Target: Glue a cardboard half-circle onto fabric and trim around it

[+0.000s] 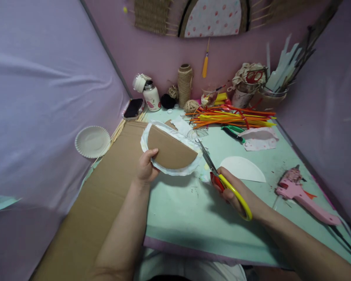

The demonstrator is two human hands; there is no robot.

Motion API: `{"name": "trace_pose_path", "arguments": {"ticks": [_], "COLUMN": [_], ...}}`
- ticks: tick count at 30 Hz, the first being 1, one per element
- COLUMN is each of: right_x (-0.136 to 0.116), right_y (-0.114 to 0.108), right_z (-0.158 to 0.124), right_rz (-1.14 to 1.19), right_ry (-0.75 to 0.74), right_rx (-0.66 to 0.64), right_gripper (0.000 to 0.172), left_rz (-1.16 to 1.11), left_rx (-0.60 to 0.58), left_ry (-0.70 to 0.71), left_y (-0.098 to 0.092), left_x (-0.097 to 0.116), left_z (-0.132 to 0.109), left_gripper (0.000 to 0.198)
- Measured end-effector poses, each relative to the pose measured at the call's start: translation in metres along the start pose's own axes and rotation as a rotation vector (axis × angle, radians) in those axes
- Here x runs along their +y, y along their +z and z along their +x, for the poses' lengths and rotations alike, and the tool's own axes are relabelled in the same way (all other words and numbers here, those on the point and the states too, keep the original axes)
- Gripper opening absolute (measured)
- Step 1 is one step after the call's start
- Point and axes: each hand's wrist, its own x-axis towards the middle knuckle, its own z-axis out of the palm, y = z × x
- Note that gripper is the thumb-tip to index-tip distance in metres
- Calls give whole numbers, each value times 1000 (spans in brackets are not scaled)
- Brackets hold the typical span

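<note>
Between thumb and fingers, my left hand [148,165] grips a brown cardboard half-circle [171,150] by its lower left edge. A white cloth border [175,171] shows all round the cardboard. My right hand [229,191] is closed on the handles of a pair of scissors [212,166] with one yellow and one red loop. The scissor tips are at the right corner of the cloth border; whether they touch it I cannot tell. A white half-circle [242,168] lies on the table just beyond my right hand.
A pink glue gun [307,199] with its cord lies at right. Orange and yellow pipe cleaners [231,117], green-handled pliers [233,132], twine [185,86] and a bottle [152,97] stand or lie along the back. A large cardboard sheet [105,187] covers the left side, near a paper plate [93,141].
</note>
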Motion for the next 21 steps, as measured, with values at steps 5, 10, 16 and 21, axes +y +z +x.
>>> {"name": "trace_pose_path", "arguments": {"ticks": [5, 10, 16, 21], "right_x": [-5, -9, -8, -8], "right_y": [-2, -4, -8, -10], "right_z": [0, 0, 4, 5], "right_rz": [0, -14, -54, -78], "right_ry": [33, 88, 126, 150], "right_rx": [-4, -17, 42, 50], "right_gripper": [74, 57, 39, 47], "left_rz": [-7, -9, -11, -6], "left_rx": [1, 21, 67, 50], "left_ry": [-10, -4, 0, 11], "left_y": [-1, -2, -2, -3], "left_x": [-1, 0, 2, 2], "left_z": [1, 3, 5, 6], "left_gripper": [31, 32, 30, 31]}}
